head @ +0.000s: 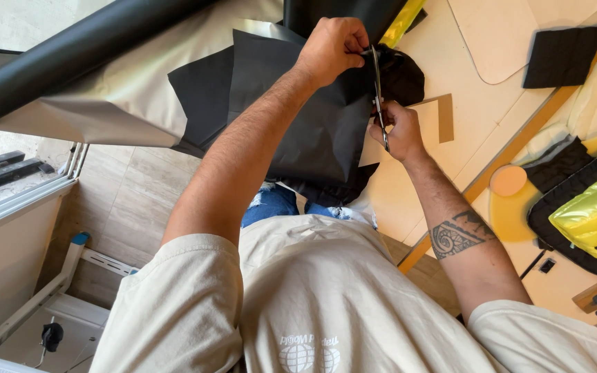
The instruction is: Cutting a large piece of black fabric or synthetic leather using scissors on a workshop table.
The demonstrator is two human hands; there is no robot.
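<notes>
Right now my right hand grips scissors cutting black fabric, which my left hand pinches taut so the blades bite cleanly, near the table edge, with a yellow padded pouch at its far right.

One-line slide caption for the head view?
Right hand scissors through black fabric held by left hand.

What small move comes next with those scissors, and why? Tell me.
Probably close the scissors and slide them further along: the right hand holds them in the black sheet, which the left hand pinches taut beside the blades.
</notes>
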